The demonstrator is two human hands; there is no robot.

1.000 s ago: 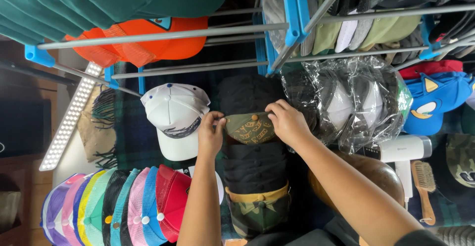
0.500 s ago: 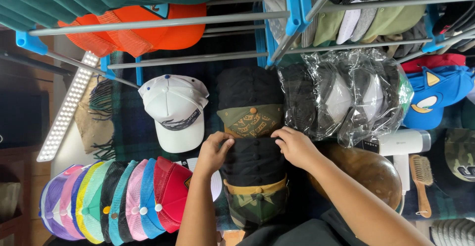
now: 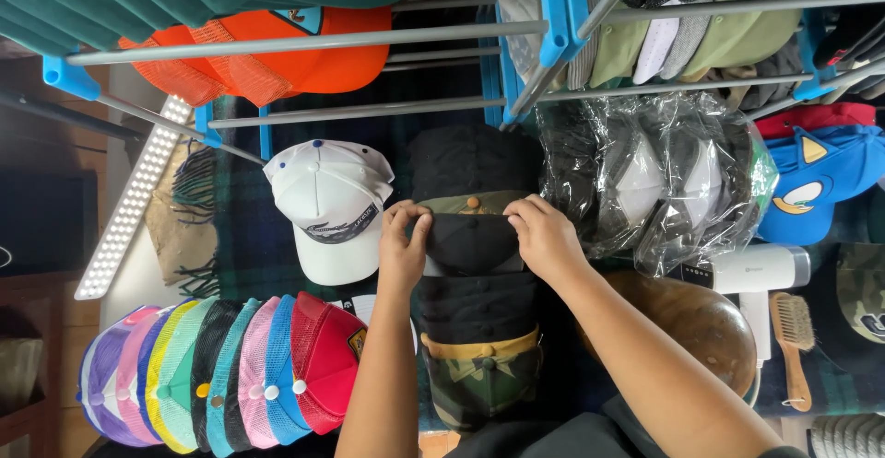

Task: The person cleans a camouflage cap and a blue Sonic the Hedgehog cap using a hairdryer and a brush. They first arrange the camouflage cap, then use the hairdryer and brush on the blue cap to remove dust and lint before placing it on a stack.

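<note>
Fingers of the left hand and right hand pinch a black fabric cap with an olive crown, atop a stacked column of caps.

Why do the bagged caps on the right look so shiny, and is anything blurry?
Head view: the clear plastic bags throw back white glare streaks; the LED light bar is blown out to bright white; both hands and the black cap they hold look sharp, with deep shadow around the dark caps.
</note>
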